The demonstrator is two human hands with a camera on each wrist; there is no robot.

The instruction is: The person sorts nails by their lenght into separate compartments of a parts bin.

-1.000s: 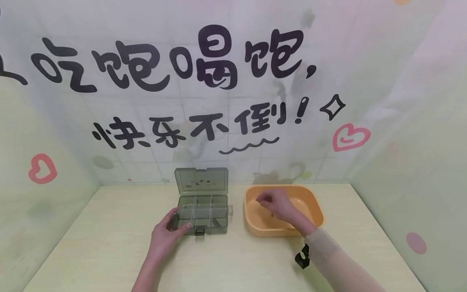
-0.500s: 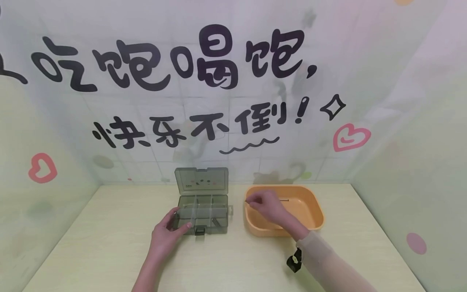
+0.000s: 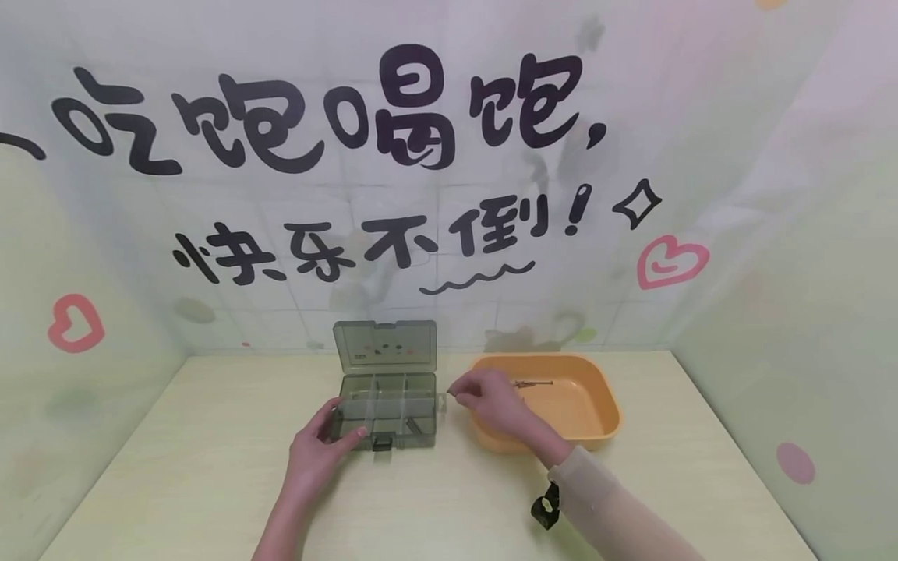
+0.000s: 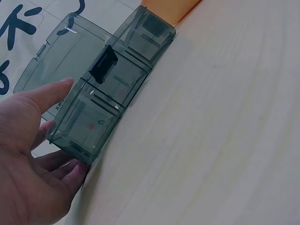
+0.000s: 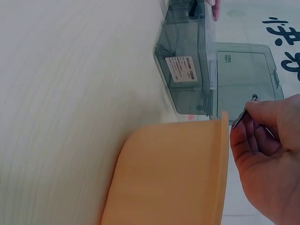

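A grey see-through compartment box [image 3: 389,407] stands on the table with its lid [image 3: 384,347] raised at the back. My left hand [image 3: 317,453] grips its front left corner, thumb on the front rim and fingers round the left end [image 4: 33,140]. Thin dark pieces [image 3: 415,425] lie in the front right compartment. Between thumb and fingertips, my right hand [image 3: 496,403] pinches a small metal screw [image 5: 242,115], just right of the box and above the left rim of an orange tray [image 3: 561,445]. Several screws [image 3: 536,383] lie in the tray, partly hidden by the hand.
A latch [image 3: 382,444] sticks out from the box's front, and a clear tab [image 3: 442,402] from its right side. Behind the table [image 3: 435,506] rises a printed wall [image 3: 309,195], with side walls left and right. A black device [image 3: 546,506] hangs at my right wrist.
My right hand has moved left with the screw, from over the tray's inside to beyond its left rim. More screws in the tray have come into sight. The left hand holds still.
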